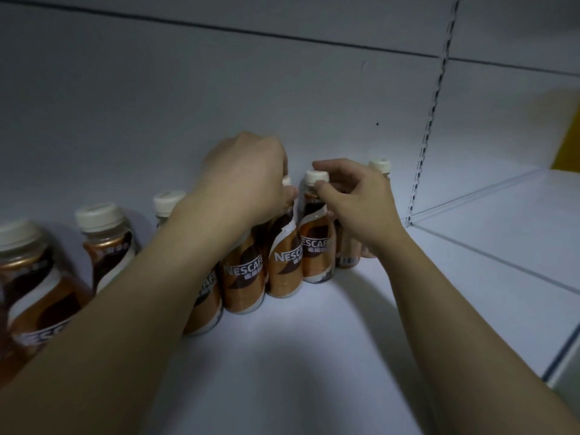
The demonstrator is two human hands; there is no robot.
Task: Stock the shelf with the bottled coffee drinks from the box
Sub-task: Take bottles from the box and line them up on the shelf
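Several brown-and-white bottled coffee drinks with cream caps stand in rows on a white shelf (pixel 314 356). My left hand (pixel 248 180) is closed over the top of one bottle (pixel 282 265) in the middle, hiding most of its cap. My right hand (pixel 354 202) pinches the cap of the neighbouring bottle (pixel 315 246) between thumb and fingers. Another bottle (pixel 380 167) stands behind my right hand, mostly hidden. More bottles stand at the left (pixel 103 243), one very close (pixel 28 287). The box is out of view.
The white back panel (pixel 219 89) rises right behind the bottles. A slotted upright (pixel 430 120) divides this bay from the white shelf bay at the right (pixel 502 246). A yellow surface (pixel 568 146) shows at the far right edge.
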